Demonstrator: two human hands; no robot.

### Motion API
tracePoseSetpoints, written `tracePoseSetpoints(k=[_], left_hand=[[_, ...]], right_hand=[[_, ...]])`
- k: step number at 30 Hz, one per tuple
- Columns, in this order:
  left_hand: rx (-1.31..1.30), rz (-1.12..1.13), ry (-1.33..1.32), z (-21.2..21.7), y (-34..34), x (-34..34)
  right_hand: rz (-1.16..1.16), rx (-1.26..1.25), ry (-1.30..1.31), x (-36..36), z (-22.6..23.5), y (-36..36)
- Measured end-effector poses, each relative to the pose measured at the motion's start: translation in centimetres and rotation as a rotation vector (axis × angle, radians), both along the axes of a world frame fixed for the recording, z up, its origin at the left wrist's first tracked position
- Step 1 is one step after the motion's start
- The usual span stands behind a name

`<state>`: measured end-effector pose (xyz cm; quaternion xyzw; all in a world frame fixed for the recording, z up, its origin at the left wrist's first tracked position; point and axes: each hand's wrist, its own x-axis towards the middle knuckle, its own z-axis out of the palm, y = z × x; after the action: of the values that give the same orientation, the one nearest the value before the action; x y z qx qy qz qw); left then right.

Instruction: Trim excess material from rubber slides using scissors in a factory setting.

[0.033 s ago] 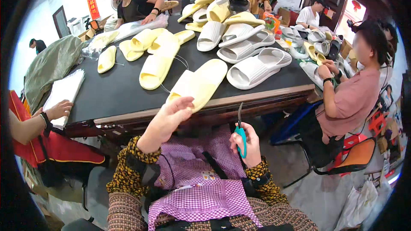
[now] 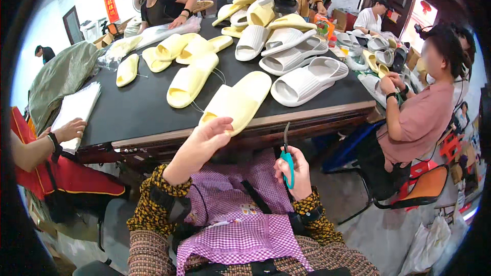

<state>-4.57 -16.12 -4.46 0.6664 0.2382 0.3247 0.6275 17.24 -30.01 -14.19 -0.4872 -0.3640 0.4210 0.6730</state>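
Teal-handled scissors [image 2: 288, 168] are in my right hand [image 2: 298, 173], fingers closed round the handles. Their dark blades point up and away from me, just short of the table edge. At the table's near edge my left hand [image 2: 200, 146] grips the side of a pale yellow slipper [image 2: 244, 99]. Just left of it lies a second yellow slipper [image 2: 190, 83]; a thin, clear loop shows between the two. To the right rests a grey ribbed slipper [image 2: 309, 84], touched by neither hand.
The dark table [image 2: 138, 115] bears more yellow slippers [image 2: 176, 47] and a tall heap of grey and yellow ones [image 2: 261, 18]. White sheets [image 2: 79, 110] lie under another person's hand at left. A person in pink [image 2: 417, 112] sits at right, beside an orange chair [image 2: 422, 189].
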Motion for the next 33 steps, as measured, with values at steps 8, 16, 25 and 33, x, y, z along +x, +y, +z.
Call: tracePoseSetpoints(k=[8, 16, 25, 33], left_hand=[[0.72, 0.452, 0.379, 0.9, 3.2, -2.6], [0.929, 0.378, 0.524, -0.3, 5.9, -3.3], [0.677, 0.249, 0.414, 1.3, -1.7, -3.9], [0.467, 0.293, 0.332, 0.8, -3.9, -5.2]], right_hand=[[0.024, -0.027, 0.03, -0.5, 0.1, -0.3], [0.117, -0.004, -0.001, -1.8, 0.6, -0.2], [0.255, 0.061, -0.024, -3.7, 4.0, 2.5], [0.309, -0.01, -0.264, -4.8, 6.1, 5.9]])
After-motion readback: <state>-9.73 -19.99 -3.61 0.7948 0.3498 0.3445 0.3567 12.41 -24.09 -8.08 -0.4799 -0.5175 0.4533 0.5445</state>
